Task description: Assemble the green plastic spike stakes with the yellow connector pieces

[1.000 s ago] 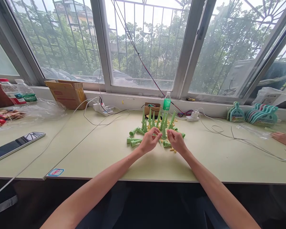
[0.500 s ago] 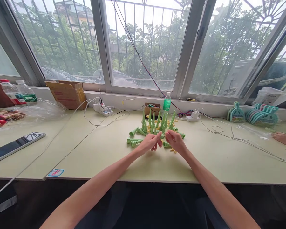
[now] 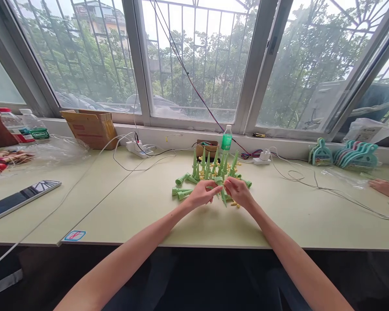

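My left hand (image 3: 203, 193) grips a green plastic watering spike (image 3: 222, 195) between thumb and fingers. Its wide end faces up and its tip points down toward the table. Beside it, my right hand (image 3: 238, 191) is closed in a pinch at the spike's side; whatever sits in those fingertips is too small to make out. Just beyond both hands, several green spikes (image 3: 195, 165) stand with tips up, and others (image 3: 179, 191) lie on their sides. Small yellow plastic pieces (image 3: 236, 204) lie near my right hand and among the standing spikes.
A small brown box (image 3: 207, 149) and a green-labelled bottle (image 3: 227, 138) stand behind the spikes. White cables (image 3: 294, 172) run across the right of the table (image 3: 116, 216). A phone (image 3: 22, 201) lies at left; another person's hand (image 3: 385, 188) rests at far right.
The green spike in my left hand has turned from hidden behind the fingers to tip down. My left fingers have shifted around it; my right hand stays pinched nearly in place.
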The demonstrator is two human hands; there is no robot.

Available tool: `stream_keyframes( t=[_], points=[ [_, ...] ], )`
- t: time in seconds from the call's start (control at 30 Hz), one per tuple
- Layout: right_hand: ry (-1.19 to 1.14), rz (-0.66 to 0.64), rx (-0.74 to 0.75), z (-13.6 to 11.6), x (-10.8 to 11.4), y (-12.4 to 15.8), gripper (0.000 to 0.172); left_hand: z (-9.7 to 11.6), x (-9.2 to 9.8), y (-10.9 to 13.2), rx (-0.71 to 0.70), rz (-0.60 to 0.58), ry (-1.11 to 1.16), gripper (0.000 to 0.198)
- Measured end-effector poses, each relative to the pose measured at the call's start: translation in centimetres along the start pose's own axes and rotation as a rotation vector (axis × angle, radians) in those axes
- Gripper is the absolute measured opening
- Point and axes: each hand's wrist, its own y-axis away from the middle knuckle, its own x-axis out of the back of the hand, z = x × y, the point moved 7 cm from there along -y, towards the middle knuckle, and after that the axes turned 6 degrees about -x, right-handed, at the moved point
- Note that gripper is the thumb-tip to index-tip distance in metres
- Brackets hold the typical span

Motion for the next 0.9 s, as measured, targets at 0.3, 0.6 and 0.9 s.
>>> stream_keyframes(
  t=[0.3, 0.6, 0.9],
  points=[
    [-0.082, -0.021, -0.05, 0.25, -0.24, -0.06, 0.049, -0.4, 0.29, -0.13, -0.114, 0.063, -0.07, 0.041],
    [-0.193, -0.078, -0.14, 0.22, -0.64, -0.1, 0.054, -0.11, 0.91, -0.31, -0.285, 0.158, -0.295, 0.038],
    [-0.243, -0.074, -0.149, 0.5, -0.83, -0.17, 0.053, 0.32, 0.8, -0.29, -0.327, 0.185, -0.385, 0.026]
  ],
)
